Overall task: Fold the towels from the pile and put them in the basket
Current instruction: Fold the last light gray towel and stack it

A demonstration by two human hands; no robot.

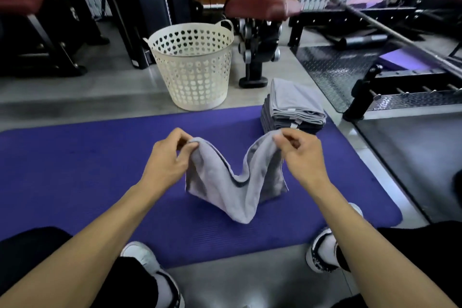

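Grey towel (232, 182) pinched at its two upper corners, left hand (170, 157) and right hand (300, 157) both with fingers clamped on cloth, middle sagging onto purple mat (75, 170). Towel pile (295, 110) behind, right. White basket (192, 67) beyond mat, on floor.

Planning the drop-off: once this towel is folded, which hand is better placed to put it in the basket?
Probably the left hand: the basket stands ahead on its side, while the right hand is nearer the pile. Both now pinch the towel.
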